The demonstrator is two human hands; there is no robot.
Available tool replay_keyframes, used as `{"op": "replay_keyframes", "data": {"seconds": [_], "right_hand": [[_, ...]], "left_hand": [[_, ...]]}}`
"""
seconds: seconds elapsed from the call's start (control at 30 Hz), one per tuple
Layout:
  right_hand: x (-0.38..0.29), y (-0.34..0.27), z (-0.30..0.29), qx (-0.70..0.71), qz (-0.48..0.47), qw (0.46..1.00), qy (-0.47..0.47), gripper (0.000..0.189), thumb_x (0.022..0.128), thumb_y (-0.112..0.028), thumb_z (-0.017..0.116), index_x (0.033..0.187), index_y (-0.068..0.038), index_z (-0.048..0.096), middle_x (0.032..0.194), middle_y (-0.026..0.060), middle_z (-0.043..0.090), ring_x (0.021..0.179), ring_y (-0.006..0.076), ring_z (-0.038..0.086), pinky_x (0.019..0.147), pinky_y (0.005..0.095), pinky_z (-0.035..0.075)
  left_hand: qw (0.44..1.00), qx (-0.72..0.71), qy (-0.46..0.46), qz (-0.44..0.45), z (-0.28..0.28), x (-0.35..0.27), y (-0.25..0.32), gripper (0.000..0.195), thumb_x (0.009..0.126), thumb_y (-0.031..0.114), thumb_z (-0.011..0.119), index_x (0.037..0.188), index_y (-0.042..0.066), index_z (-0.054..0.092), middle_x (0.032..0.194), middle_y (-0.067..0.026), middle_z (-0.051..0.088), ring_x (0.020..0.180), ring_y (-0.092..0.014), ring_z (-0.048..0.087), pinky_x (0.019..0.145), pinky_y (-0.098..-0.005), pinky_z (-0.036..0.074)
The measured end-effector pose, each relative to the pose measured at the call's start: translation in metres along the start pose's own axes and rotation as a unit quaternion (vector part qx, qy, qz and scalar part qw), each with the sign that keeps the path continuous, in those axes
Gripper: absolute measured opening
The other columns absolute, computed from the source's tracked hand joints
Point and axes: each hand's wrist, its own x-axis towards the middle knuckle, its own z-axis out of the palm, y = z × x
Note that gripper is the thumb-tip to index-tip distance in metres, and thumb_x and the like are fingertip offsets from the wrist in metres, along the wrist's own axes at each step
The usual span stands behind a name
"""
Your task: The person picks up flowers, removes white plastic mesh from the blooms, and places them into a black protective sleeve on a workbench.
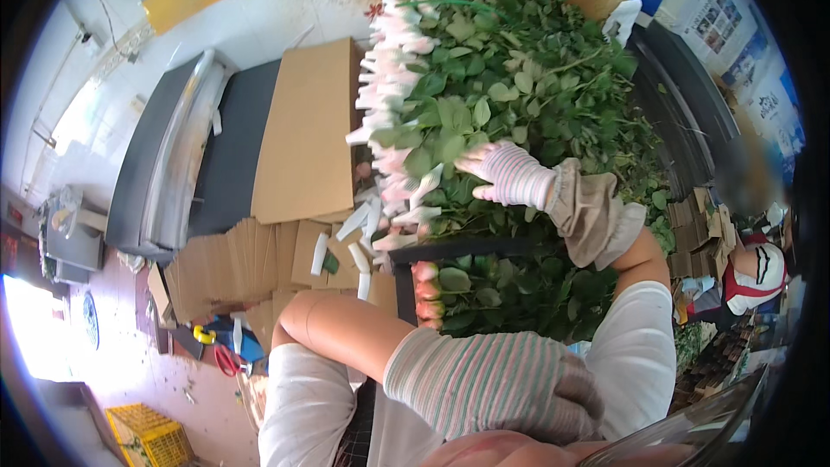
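Note:
My right hand (509, 172), in a striped knit glove with bare fingertips and a brown sleeve cover, reaches over a large pile of leafy rose stems (519, 84). Its thumb and fingers are apart, at the leaves; no object shows between them. The flower heads along the pile's left side wear white foam net sleeves (389, 87). Below a black bar (467, 250) lie several peach-pink roses (428, 295) with uncovered heads. My left hand (499, 383), in a similar striped glove, is bent across my chest close to the camera. Its fingers curl away, so whatever they hold is hidden.
A cardboard sheet (308, 136) leans left of the pile. Loose foam sleeves (320, 253) lie on cardboard beside red-handled scissors (227, 360) and a yellow tape roll (204, 335). A yellow crate (149, 434) stands on the floor. Another person (755, 275) is at the far right.

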Motion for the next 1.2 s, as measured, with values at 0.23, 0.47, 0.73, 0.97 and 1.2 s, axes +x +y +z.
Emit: {"op": "replay_keyframes", "data": {"seconds": [0.23,0.47,0.73,0.97,1.2], "right_hand": [[0.006,0.067,-0.035,-0.132,0.067,0.983,0.106,0.080,0.078,-0.049,0.065,0.144,-0.013,0.034,0.146,0.0121,0.038,0.135,0.0290,0.034,0.109,0.0447,0.029],[0.004,0.044,-0.033,-0.104,0.205,0.956,-0.182,0.072,0.080,-0.041,0.066,0.139,-0.010,0.038,0.114,0.0093,0.059,0.113,0.0258,0.053,0.091,0.0390,0.044],[-0.130,-0.007,0.052,0.017,0.093,0.983,-0.157,0.064,0.082,-0.025,0.060,0.139,-0.007,0.039,0.136,0.0190,0.043,0.119,0.0343,0.050,0.095,0.0443,0.045],[-0.081,0.047,-0.052,0.258,0.058,0.903,-0.338,0.041,0.087,-0.028,0.058,0.124,-0.011,0.059,0.097,0.0126,0.069,0.085,0.0191,0.066,0.080,0.0363,0.053],[0.045,0.064,0.014,-0.093,0.142,0.974,0.148,0.026,0.083,-0.023,0.061,0.104,-0.009,0.067,0.111,0.0088,0.063,0.102,0.0254,0.060,0.086,0.0399,0.049]], "left_hand": [[0.985,0.165,-0.016,-0.045,-0.044,-0.010,0.011,0.027,0.086,0.025,0.061,0.106,0.006,0.063,0.109,-0.0122,0.061,0.101,-0.033,0.058,0.084,-0.0441,0.047],[0.464,0.699,0.060,-0.540,-0.202,-0.108,-0.056,0.058,0.075,0.034,0.073,0.121,0.010,0.047,0.112,-0.0159,0.056,0.107,-0.035,0.054,0.093,-0.0476,0.042],[0.610,0.591,-0.178,-0.496,-0.132,-0.168,-0.066,0.063,0.078,0.033,0.067,0.134,0.012,0.044,0.114,-0.0220,0.051,0.099,-0.039,0.057,0.082,-0.0470,0.048],[0.594,0.504,-0.265,-0.568,-0.139,-0.173,-0.059,0.049,0.082,0.028,0.062,0.127,0.012,0.052,0.117,-0.0149,0.056,0.108,-0.034,0.054,0.091,-0.0551,0.037],[0.628,0.508,-0.187,-0.559,-0.130,-0.130,-0.066,0.053,0.077,0.026,0.067,0.124,0.008,0.052,0.105,-0.0139,0.060,0.095,-0.034,0.060,0.079,-0.0438,0.049]]}}
